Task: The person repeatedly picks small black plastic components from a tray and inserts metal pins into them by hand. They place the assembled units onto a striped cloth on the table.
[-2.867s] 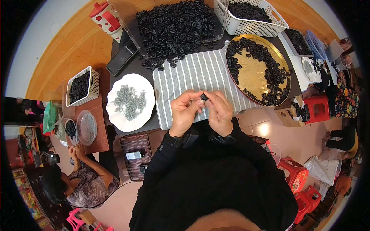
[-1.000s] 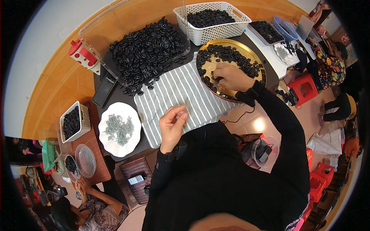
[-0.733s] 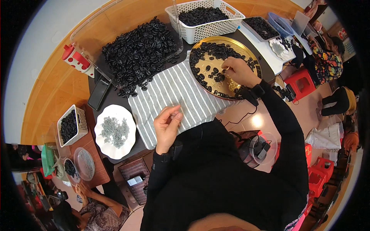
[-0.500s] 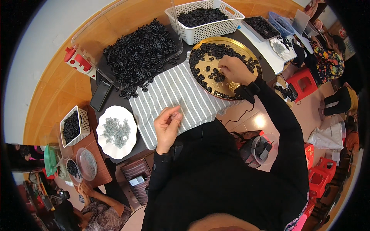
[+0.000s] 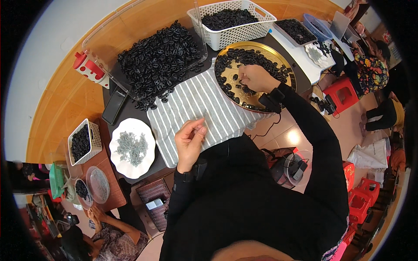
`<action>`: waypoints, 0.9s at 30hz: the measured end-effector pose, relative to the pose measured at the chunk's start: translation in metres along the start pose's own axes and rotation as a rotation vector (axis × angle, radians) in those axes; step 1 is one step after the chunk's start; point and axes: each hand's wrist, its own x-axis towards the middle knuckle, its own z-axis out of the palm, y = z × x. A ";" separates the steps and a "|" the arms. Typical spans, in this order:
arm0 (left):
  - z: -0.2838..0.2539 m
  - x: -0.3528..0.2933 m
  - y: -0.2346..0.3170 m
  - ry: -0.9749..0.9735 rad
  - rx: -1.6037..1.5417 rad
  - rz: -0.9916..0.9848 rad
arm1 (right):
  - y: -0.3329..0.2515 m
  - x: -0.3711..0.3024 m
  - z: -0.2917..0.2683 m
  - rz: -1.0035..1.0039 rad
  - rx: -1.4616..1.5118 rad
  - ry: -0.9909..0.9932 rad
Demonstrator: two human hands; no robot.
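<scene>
Small black parts point(image 5: 244, 58) are lying scattered in the round golden tray point(image 5: 285, 65). Right hand point(image 5: 257, 78) is reaching into them, fingers pinching down; whether it is holding one, cannot tell. Left hand point(image 5: 190, 141) is hovering over the striped cloth point(image 5: 191, 102), fingertips pinched narrow, contents hidden. Much looks unsorted: one big loose heap point(image 5: 159, 54), two white baskets point(image 5: 237, 32) part-filled, one white plate point(image 5: 132, 148) of grey bits.

You have two white lattice baskets of black parts: one large point(image 5: 237, 26), one small point(image 5: 85, 141). One round gold tray point(image 5: 254, 74), one white scalloped plate point(image 5: 132, 148) and one striped cloth point(image 5: 196, 108) lie before you.
</scene>
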 end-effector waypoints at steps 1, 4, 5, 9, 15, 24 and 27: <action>-0.001 0.000 0.000 0.001 0.007 0.003 | 0.001 -0.002 0.000 -0.031 0.024 0.014; 0.001 0.000 0.001 0.007 0.014 -0.005 | 0.006 -0.008 -0.002 -0.062 0.022 -0.004; 0.001 0.000 0.001 0.007 0.010 -0.005 | 0.007 -0.009 -0.002 -0.061 0.008 -0.019; 0.001 0.001 0.001 0.000 -0.005 -0.002 | -0.001 -0.012 -0.009 -0.011 0.007 -0.048; -0.002 -0.003 -0.001 0.047 -0.022 0.000 | -0.081 -0.040 0.001 -0.374 0.187 0.079; 0.001 0.000 0.001 0.023 0.001 0.005 | -0.078 -0.044 0.014 -0.334 0.216 0.174; 0.001 -0.001 0.001 0.033 -0.011 0.007 | -0.056 -0.031 0.004 -0.294 -0.027 0.275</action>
